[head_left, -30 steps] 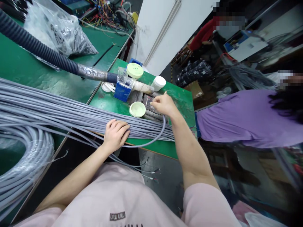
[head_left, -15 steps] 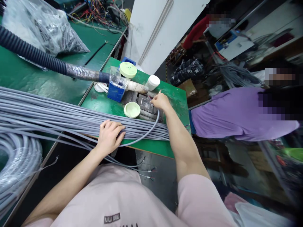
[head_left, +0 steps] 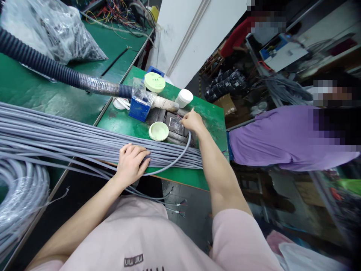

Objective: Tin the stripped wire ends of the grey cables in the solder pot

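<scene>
My left hand [head_left: 132, 162] curls over a long bundle of grey cables [head_left: 70, 141] lying across the green bench [head_left: 124, 130], pressing it down. My right hand [head_left: 191, 121] pinches something thin above a worn metal fixture [head_left: 176, 124]. One grey cable [head_left: 176, 158] loops up from the bundle to that hand, and its end is hidden by my fingers. Beside the fixture lie a pale green round lid [head_left: 158, 131], a white jar [head_left: 184, 98] and a blue box [head_left: 139, 109].
A black corrugated hose [head_left: 56, 71] with a taped end runs in above the blue box. A coil of grey cable [head_left: 22, 192] sits at the left. A person in a purple shirt [head_left: 287, 139] stands close on the right. Stripped cable ends [head_left: 180, 205] hang below the bench edge.
The whole view has swung slightly as my head moved. Both hands stay in nearly the same places on the cables and fixture.
</scene>
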A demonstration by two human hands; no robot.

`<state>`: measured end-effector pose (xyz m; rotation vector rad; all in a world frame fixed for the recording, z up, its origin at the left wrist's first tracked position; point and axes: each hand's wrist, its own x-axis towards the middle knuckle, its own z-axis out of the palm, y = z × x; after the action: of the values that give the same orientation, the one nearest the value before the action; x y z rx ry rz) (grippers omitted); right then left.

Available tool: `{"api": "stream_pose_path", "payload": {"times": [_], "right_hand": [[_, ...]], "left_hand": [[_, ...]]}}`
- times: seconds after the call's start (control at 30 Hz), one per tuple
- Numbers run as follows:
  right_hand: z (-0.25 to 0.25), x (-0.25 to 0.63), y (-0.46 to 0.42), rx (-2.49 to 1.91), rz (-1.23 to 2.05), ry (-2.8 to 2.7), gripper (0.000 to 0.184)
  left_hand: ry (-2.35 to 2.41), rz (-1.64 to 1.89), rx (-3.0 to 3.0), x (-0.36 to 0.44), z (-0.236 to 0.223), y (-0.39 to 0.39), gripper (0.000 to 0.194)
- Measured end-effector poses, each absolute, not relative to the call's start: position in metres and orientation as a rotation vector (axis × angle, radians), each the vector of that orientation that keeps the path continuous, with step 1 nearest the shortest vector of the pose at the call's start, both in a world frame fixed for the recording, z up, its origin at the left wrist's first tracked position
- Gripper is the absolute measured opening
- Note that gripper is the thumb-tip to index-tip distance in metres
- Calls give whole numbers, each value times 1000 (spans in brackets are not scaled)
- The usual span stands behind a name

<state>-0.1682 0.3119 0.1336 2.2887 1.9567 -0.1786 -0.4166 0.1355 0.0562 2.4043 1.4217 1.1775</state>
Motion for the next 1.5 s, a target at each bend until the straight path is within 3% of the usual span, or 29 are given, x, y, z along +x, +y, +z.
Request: {"api": "stream_pose_path", "payload": {"times": [0.57,0.63,0.8,0.97,1.13,1.3,1.5], "right_hand": [[139,-160,298,2409,-249,2027,15],[151,-158,274,2511,-520,2190,20],[163,-186,183,2577,-1651,2410,24],[142,-233,123,2347,-2462,2157,26],[132,-254,107,2112,-2752,2093,28],[123,-251,94,1979,-2883,2051,19],[112,-245,70,2026,-3062,1825,50]], "left_hand": [[1427,1192,2389,-416,54,136,18],[1424,1188,2367,-417,53,136,19],[1370,1357,2186,-412,54,132,20],[962,1587,1442,-388,61,114,21],[727,1546,911,-369,63,100,15],[886,1731,1090,-377,77,99,6],[841,1713,1832,-387,82,94,6]]}}
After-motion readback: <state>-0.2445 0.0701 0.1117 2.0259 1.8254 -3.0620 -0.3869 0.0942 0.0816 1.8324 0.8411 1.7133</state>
